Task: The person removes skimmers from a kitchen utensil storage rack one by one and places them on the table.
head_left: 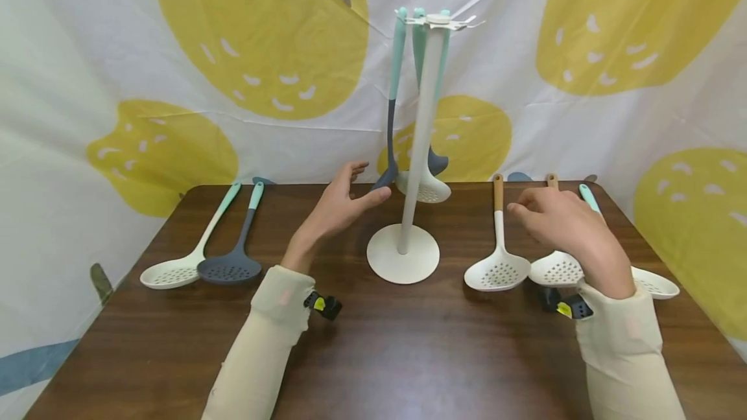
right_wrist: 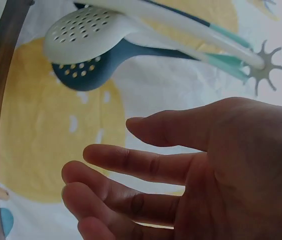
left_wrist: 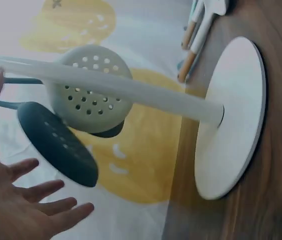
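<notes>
A white utensil rack (head_left: 424, 115) stands near the table's back edge, with three mint-handled utensils hanging from its hooks. They are a dark grey skimmer (left_wrist: 56, 142), a white skimmer (left_wrist: 91, 100) and another dark skimmer (right_wrist: 83, 70). My left hand (head_left: 335, 209) is just left of the rack, fingers spread and holding nothing, close to the nearer dark skimmer. On the right, my right hand (head_left: 563, 222) hovers with loosely bent, empty fingers. In the head view it overlaps a white skimmer (head_left: 557, 269) with a brown handle. Another brown-handled white skimmer (head_left: 498, 271) lies to its left.
At the table's left lie a white skimmer (head_left: 175, 272) and a dark grey skimmer (head_left: 229, 269), both mint-handled. A mint-handled white skimmer (head_left: 656, 284) lies at the far right, partly hidden by the right arm. A lemon-print cloth (head_left: 280, 141) hangs behind the table (head_left: 408, 355).
</notes>
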Action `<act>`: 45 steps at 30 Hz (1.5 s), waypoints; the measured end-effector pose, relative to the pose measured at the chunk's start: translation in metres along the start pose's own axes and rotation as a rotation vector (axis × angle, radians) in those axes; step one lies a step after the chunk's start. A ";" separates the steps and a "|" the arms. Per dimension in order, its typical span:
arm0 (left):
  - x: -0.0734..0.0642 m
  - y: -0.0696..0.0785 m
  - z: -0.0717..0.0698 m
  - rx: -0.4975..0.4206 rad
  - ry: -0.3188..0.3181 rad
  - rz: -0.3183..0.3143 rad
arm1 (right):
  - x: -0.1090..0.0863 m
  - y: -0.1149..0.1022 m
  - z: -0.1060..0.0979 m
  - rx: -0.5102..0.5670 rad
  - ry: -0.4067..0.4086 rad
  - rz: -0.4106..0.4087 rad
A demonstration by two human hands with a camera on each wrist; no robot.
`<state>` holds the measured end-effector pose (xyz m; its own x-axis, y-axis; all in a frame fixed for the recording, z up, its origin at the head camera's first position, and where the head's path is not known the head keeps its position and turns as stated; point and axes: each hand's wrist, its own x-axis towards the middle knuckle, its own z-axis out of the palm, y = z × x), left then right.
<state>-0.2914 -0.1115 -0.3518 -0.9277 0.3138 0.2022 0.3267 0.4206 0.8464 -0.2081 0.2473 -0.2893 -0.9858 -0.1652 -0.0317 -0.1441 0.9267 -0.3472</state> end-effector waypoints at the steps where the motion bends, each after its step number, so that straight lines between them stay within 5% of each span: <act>1: 0.002 -0.001 0.002 -0.042 0.006 0.002 | -0.001 -0.002 0.000 0.004 0.007 -0.015; 7: 0.012 -0.011 0.013 -0.252 -0.063 -0.011 | -0.001 -0.009 0.002 0.009 0.022 -0.051; 13: 0.015 -0.014 0.018 -0.289 -0.088 -0.018 | 0.001 -0.010 0.004 0.010 -0.008 -0.024; 30: 0.011 -0.005 0.008 -0.133 -0.130 0.075 | 0.003 -0.014 0.006 0.002 -0.038 -0.006; 45: 0.011 -0.001 0.006 -0.086 -0.081 0.092 | 0.005 -0.016 0.008 -0.002 -0.020 -0.043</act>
<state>-0.3010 -0.1034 -0.3538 -0.8760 0.4164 0.2436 0.3897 0.3133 0.8660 -0.2097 0.2289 -0.2915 -0.9768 -0.2111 -0.0356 -0.1860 0.9192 -0.3471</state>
